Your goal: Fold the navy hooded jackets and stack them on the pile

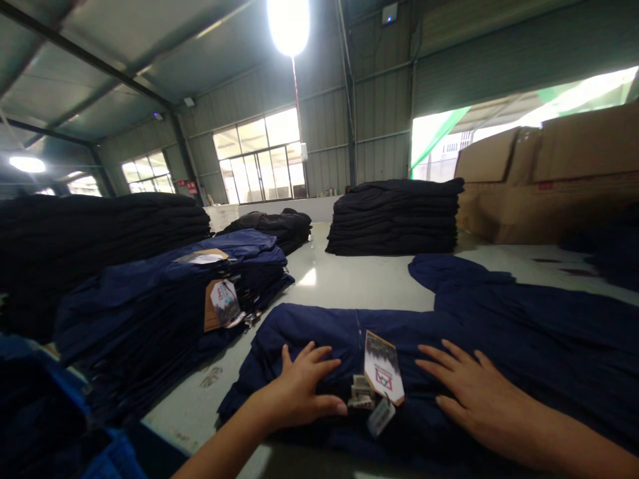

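Observation:
A folded navy jacket (309, 322) lies in front of me on the pale table. My left hand (302, 386) rests flat on its left part, fingers spread. On the right part lies my right hand (474, 389), also flat with the fingers apart. Between the hands sits a cardboard hang tag (383, 366) with a dark picture and a red logo. Beside it are small white labels (361, 392) and a small clear-looking tag (381, 418). A short zip line shows above the hang tag. Neither hand grips anything.
A stack of navy garments with tags (164, 299) stands to the left. Black garment stacks (394, 216) stand at the back and far left. Another navy garment (524, 313) is spread at the right. Cardboard boxes (549, 193) are behind it. A lamp (289, 26) hangs above the table (344, 279).

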### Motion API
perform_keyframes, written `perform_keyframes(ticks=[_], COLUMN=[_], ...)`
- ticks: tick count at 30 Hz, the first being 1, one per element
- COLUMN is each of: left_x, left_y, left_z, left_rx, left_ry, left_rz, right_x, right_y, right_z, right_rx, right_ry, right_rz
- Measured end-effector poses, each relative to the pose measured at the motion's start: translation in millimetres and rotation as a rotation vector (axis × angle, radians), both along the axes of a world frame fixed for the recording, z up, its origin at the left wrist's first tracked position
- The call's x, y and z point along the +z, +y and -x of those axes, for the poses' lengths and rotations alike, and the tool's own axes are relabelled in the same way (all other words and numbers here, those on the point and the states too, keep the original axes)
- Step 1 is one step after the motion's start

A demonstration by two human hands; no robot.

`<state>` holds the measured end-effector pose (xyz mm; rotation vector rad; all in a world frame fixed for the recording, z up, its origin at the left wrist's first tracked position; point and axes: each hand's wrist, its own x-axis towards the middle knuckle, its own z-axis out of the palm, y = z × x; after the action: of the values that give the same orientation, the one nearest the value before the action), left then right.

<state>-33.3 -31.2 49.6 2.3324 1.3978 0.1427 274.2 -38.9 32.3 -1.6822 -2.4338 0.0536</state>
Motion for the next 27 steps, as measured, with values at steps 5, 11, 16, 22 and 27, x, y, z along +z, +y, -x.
perform_keyframes(ticks=[5,11,16,22,27], left_x=[-6.4,-20.5,-24.0,-17.5,-22.6], left_y=[3.4,3.7,7.1,14.2,27.4], left_z=[-26.6,-37.5,-35.1,-28.8,-31.0], left_rx=[-0.094,-0.012,0.060,-0.002,0.034], left_ry=[-0.328,-0.492,-0.538,-0.612,-0.589], left_rz=[-0.172,-0.031,-0.057,0.066,-0.050], right_x=[24.5,11.3,12.0,13.5,-2.6], right_y=[-14.7,-8.9,-3.4,7.1,24.2], right_z=[43.4,65.7,69.3,64.8,64.8], right_rx=[0.262,0.426,0.486,0.134,0.016], right_ry=[0.205,0.183,0.223,0.528,0.612], right_rz=[0.013,-0.138,-0.166,0.073,0.160])
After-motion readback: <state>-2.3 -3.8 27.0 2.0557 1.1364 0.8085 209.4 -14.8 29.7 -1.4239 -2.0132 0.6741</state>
